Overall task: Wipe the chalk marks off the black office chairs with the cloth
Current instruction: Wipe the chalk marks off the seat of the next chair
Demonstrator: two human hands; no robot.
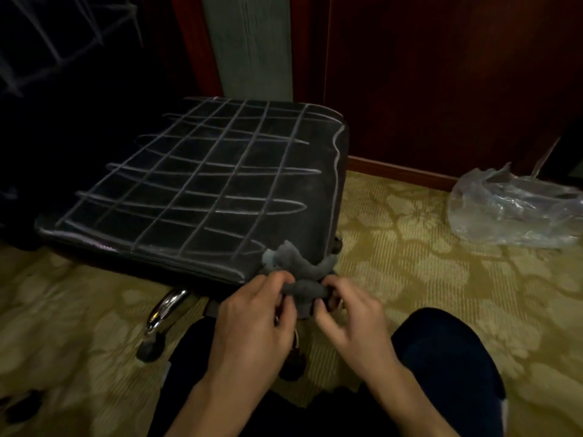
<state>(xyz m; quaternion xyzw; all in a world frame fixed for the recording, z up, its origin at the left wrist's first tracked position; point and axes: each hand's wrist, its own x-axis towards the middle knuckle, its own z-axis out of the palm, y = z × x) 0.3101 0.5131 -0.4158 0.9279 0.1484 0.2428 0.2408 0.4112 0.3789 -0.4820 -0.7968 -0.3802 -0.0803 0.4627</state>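
The chair seat (202, 184) is a black, squarish cushion with rounded corners, filling the middle of the view and running out toward ten o'clock. Chalk lines (220, 171) cover its top: long straight strokes crossing into a rough grid, looping back-and-forth scribbles laid over them, and one wavy line down the edge at two o'clock. The marks are pale grey-white and look unsmeared. Under the seat, at seven o'clock, a chrome leg (164, 307) curves down to a dark caster (150, 350) on the carpet (410, 279), which is yellow-green with a leafy pattern.

The cloth (296, 272) is grey, soft and bunched, sitting at the seat's near corner at five o'clock, partly on the cushion and partly hanging over the edge. The left hand (252, 316) pinches its left end with curled fingers, and the right hand (350, 320) pinches its right end the same way, so a rolled part of the cloth spans between them.

At three o'clock a crumpled clear plastic bag (511, 209) lies on the carpet near the wooden skirting. At eleven o'clock another dark surface (56, 52) carries chalk lines too.
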